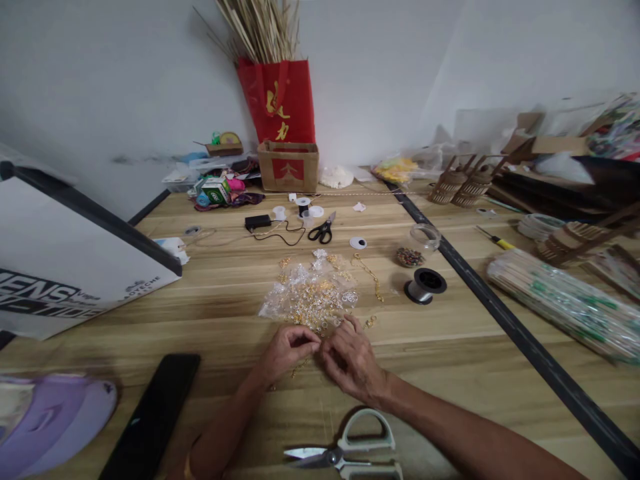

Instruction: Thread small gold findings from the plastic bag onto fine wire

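Scissors (345,453) lie nearest you, on your side of the gold pile (310,297). Just before that pile, your left hand (286,350) and right hand (353,360) pinch shut on a fine chain (299,367), seemingly joining it. That calls for steady, tiny fingerwork.

The right arm (450,430) is bare, the left arm (225,420) wears a yellow band (189,468).
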The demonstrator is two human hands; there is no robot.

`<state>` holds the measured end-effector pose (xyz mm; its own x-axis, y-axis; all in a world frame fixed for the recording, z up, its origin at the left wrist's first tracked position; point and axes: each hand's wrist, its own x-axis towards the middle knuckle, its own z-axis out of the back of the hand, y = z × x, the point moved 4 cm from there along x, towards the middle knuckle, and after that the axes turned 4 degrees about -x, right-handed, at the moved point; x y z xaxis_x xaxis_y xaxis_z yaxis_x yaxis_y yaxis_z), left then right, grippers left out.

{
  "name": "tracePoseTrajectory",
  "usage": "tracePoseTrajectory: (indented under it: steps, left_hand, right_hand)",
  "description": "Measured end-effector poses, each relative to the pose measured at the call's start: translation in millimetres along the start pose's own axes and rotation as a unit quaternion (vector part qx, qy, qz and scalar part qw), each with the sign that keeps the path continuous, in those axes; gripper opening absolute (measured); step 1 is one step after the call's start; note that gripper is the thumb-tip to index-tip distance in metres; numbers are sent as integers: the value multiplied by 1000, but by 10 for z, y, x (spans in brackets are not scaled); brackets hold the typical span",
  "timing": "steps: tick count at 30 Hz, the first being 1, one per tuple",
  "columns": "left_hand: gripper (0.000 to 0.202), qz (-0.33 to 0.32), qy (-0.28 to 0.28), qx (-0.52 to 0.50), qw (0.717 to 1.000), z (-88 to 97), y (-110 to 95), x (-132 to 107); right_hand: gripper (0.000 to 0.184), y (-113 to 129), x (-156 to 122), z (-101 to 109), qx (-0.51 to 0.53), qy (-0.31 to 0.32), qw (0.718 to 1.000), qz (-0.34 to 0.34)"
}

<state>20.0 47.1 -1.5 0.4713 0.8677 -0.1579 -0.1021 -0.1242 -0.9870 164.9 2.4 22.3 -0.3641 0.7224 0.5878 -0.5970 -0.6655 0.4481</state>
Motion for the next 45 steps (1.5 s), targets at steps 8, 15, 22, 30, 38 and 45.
tracePoseTrajectory:
  steps: [8, 15, 22, 30, 38, 45]
  left_hand:
    - [22, -6, 1, 2, 1000, 7, 11, -4]
    - [19, -4, -6, 4, 1000, 16, 19, 1]
    - [19, -4, -2, -2, 1000, 9, 11, 2]
    - [19, -4, 2, 7, 1000, 11, 6, 0]
    - [19, -8, 5, 2, 1000, 6, 11, -7]
    - [22, -7, 9, 1, 1000, 14, 45, 11]
  right_hand:
    - [6, -22, -18, -15, -3, 0, 1000, 0]
    - [6, -9, -12, -9, 2, 16, 1000, 5]
    - [6, -16, -21, -23, 1, 21, 1000, 5]
    - [6, -18, -18, -20, 4, 25, 1000, 2]
    - [6, -23, -20, -28, -1, 22, 1000, 1]
    - [6, -18, -7, -21, 2, 27, 1000, -4]
